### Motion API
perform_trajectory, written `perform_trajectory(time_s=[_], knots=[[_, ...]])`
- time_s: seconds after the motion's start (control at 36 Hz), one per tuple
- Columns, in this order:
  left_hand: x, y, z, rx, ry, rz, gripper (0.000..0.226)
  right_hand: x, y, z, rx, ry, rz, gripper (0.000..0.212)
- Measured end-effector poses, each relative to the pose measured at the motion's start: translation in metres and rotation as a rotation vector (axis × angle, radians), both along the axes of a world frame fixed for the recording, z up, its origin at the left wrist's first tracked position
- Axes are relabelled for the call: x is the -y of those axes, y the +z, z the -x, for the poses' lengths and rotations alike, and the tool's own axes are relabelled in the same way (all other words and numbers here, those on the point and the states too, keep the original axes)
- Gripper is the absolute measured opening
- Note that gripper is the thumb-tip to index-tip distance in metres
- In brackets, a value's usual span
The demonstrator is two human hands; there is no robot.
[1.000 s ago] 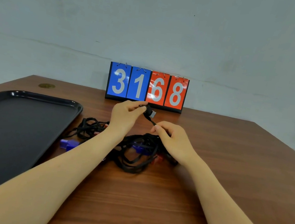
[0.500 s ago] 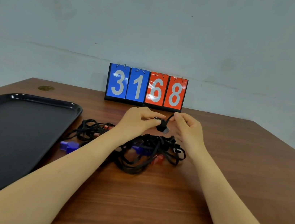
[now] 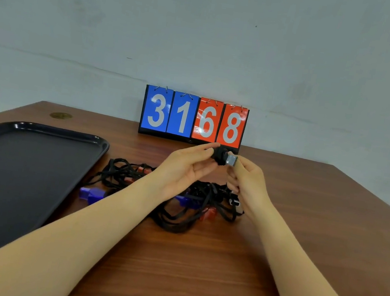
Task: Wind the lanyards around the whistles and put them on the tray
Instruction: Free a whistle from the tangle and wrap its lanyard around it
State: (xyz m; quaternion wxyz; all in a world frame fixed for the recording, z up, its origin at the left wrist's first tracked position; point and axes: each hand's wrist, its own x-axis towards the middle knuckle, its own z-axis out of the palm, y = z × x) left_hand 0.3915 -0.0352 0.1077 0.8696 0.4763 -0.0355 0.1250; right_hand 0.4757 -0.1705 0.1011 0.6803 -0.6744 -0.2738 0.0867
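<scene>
**First whistle nearly wound, tray not yet filled**

The person holds one black whistle (image 3: 220, 155) up in the air, just in front of the scoreboard (image 3: 194, 117) that shows 3168. The left hand (image 3: 181, 168) pinches the dark body of this whistle between thumb and fingers. The right hand (image 3: 247, 180) grips its grey mouthpiece end with curled fingers. A black lanyard seems to be wrapped around the body of the whistle, but it is too small to tell how many turns are made or whether a loose end is left.

On the tabletop (image 3: 196, 273), between the scoreboard and the person, lies a tangled pile of lanyards (image 3: 179, 218) with more whistles in it. A blue whistle (image 3: 91, 194) lies at the side of the pile nearer the tray, and a red whistle (image 3: 208, 215) shows in the pile itself. Other pieces are partly hidden by the arms.

The black tray (image 3: 41, 131) stands to the left of the scoreboard, and no whistle is seen on it. So the task appears to be in its early part: one whistle is probably almost ready to go on the tray, and all the others in the pile are still to be wound and placed.
</scene>
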Motion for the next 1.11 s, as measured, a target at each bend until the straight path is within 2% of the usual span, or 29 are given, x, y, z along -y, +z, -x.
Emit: perform_trajectory(time_s=[0.08,0.19,0.39,0.56,0.72,0.81,0.86,1.03,1.11], knots=[[0.001,-0.002,-0.002,0.008,0.022,0.137,0.023,-0.004,-0.004,0.001,0.05,0.02,0.066,0.027],[-0.002,-0.008,-0.003,-0.006,0.074,0.226,0.025,-0.008,-0.007,0.004,0.284,-0.021,0.206,0.025],[-0.001,-0.012,-0.004,-0.048,0.194,0.192,0.017,-0.01,-0.014,0.001,0.48,-0.045,0.363,0.027],[-0.01,-0.008,-0.005,-0.107,0.41,-0.102,0.02,-0.012,-0.018,0.004,0.603,-0.002,0.529,0.029],[-0.017,-0.008,-0.005,-0.035,0.704,-0.614,0.02,-0.013,-0.013,0.01,0.732,-0.055,0.584,0.027],[-0.024,-0.013,-0.009,-0.029,0.831,-1.018,0.021,-0.011,-0.009,0.01,0.706,-0.126,0.57,0.022],[-0.027,-0.015,-0.011,-0.014,0.858,-1.183,0.023,-0.01,-0.007,0.011,0.645,-0.155,0.526,0.015],[-0.025,-0.01,-0.01,-0.027,0.734,-1.221,0.022,-0.009,-0.007,0.01,0.458,-0.147,0.337,0.007],[-0.023,-0.003,-0.006,-0.03,0.568,-1.062,0.02,-0.009,-0.007,0.007,0.46,-0.193,0.298,0.008]])
